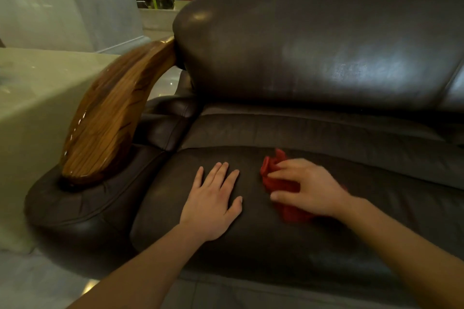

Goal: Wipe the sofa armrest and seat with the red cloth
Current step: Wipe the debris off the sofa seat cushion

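Right hand [310, 187] grips bunched red cloth [281, 184] mid-seat [251, 246]; left hand [213, 204] flat, splayed. Press firmly, overlap strokes.

Left hand [213, 204] flat, right hand [307, 188] clutching

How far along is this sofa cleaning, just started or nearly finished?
Mid-job, as far as one picture shows. The right hand presses the red cloth on the leather seat cushion, so the seat is in hand; the left hand lies flat beside it. The wooden armrest gleams, perhaps already wiped, perhaps just polish. The right part of the seat seems left.
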